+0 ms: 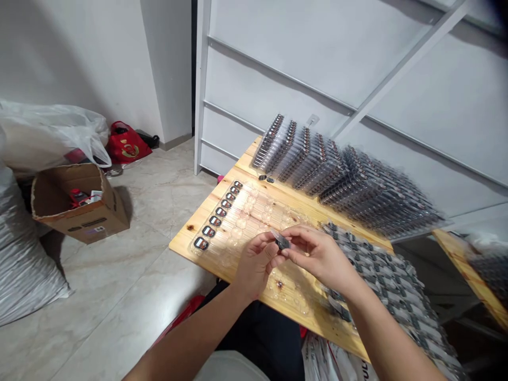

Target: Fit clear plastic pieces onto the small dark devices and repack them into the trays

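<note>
My left hand (254,264) and my right hand (319,254) meet over a wooden table (186,233), and together their fingertips pinch one small dark part (282,243). Below them lies a clear plastic blister tray (254,211). Its left column holds several small black parts with red marks (216,221); the other pockets look empty. A heap of loose dark parts (392,286) lies under my right forearm.
Stacks of filled clear trays (337,174) lean along the table's far side against a white metal frame (357,111). On the floor to the left stand an open cardboard box (75,203), plastic sacks (47,132) and a red bag (127,143).
</note>
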A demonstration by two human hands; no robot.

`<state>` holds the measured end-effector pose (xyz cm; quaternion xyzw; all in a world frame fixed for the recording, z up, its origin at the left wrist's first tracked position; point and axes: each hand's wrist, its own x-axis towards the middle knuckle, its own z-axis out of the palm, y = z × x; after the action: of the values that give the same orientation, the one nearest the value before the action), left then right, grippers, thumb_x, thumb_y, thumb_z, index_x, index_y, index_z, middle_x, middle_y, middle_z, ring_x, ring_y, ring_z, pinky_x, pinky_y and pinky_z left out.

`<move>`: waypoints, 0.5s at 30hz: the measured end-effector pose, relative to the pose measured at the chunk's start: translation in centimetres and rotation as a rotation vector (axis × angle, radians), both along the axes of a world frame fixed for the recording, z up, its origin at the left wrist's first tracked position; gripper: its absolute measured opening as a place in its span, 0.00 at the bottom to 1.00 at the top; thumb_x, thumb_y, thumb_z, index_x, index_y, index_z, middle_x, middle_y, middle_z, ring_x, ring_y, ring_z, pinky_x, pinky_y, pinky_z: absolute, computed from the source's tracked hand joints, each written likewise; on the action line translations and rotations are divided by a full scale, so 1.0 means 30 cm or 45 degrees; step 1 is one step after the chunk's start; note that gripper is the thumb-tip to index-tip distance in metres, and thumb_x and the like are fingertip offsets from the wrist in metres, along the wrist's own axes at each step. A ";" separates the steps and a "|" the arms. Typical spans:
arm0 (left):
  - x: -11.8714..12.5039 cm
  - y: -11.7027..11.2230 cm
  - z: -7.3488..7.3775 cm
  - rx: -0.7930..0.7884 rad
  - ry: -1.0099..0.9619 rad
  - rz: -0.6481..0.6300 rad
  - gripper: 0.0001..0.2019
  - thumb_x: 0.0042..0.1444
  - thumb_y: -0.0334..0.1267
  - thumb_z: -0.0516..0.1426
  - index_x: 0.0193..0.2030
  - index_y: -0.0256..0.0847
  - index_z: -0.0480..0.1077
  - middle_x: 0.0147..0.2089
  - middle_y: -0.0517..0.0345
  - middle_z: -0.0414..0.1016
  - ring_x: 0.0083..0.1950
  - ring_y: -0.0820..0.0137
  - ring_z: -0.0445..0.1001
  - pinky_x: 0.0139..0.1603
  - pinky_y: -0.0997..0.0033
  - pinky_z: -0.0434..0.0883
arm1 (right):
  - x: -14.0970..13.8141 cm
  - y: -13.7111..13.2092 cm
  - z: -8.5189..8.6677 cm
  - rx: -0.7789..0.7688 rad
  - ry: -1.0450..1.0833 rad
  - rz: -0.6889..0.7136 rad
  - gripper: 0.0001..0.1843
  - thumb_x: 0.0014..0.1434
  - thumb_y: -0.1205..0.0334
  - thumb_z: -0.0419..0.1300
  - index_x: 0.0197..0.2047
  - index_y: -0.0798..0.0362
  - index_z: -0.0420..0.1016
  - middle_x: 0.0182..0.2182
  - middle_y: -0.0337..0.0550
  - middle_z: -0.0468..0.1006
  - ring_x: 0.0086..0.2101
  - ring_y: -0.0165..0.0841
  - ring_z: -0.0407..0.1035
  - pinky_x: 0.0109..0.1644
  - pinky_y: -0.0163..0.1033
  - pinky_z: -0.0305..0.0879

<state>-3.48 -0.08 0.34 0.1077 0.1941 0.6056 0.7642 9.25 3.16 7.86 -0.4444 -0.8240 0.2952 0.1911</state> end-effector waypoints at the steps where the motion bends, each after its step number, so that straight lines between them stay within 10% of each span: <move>1: 0.000 0.000 0.000 0.000 0.005 -0.001 0.16 0.40 0.38 0.65 0.36 0.36 0.68 0.33 0.57 0.72 0.34 0.74 0.72 0.38 0.75 0.70 | -0.001 -0.001 -0.001 -0.003 -0.001 -0.008 0.11 0.53 0.65 0.58 0.42 0.54 0.69 0.36 0.42 0.70 0.37 0.29 0.65 0.40 0.33 0.63; 15: -0.011 -0.005 0.008 0.036 0.025 0.006 0.15 0.43 0.39 0.64 0.36 0.36 0.68 0.30 0.58 0.71 0.33 0.76 0.71 0.35 0.81 0.69 | -0.019 -0.005 -0.003 0.071 -0.020 -0.015 0.11 0.52 0.67 0.59 0.41 0.54 0.70 0.36 0.41 0.70 0.34 0.27 0.65 0.36 0.31 0.62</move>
<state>-3.83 -0.21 0.58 0.1240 0.1935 0.6089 0.7592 8.68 3.02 7.77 -0.4460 -0.8307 0.2677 0.1987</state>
